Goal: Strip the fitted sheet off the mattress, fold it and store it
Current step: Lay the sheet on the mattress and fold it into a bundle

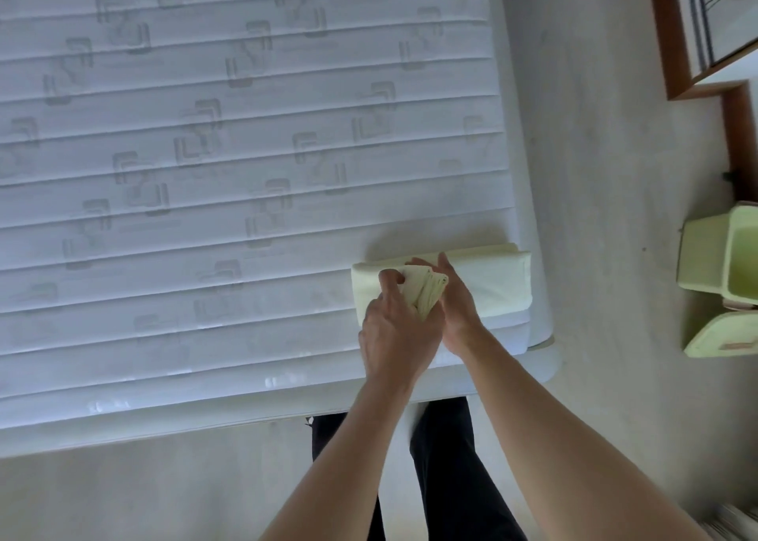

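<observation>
The pale yellow fitted sheet (pixel 492 284) lies folded into a thick rectangle on the near right corner of the bare quilted mattress (pixel 205 171). My left hand (pixel 396 331) grips a bunched fold of the sheet at the bundle's middle, fingers curled over it. My right hand (pixel 457 307) presses against the same bunched fold from the right, fingers extended along it. The left part of the folded bundle is partly hidden under my hands.
Pale floor (pixel 607 171) runs along the right of the bed. A light green bin (pixel 726 253) and another green container (pixel 722 337) stand at the right edge. Wooden-framed furniture (pixel 672 48) sits at the upper right. My dark-trousered legs (pixel 443 458) stand at the mattress's near edge.
</observation>
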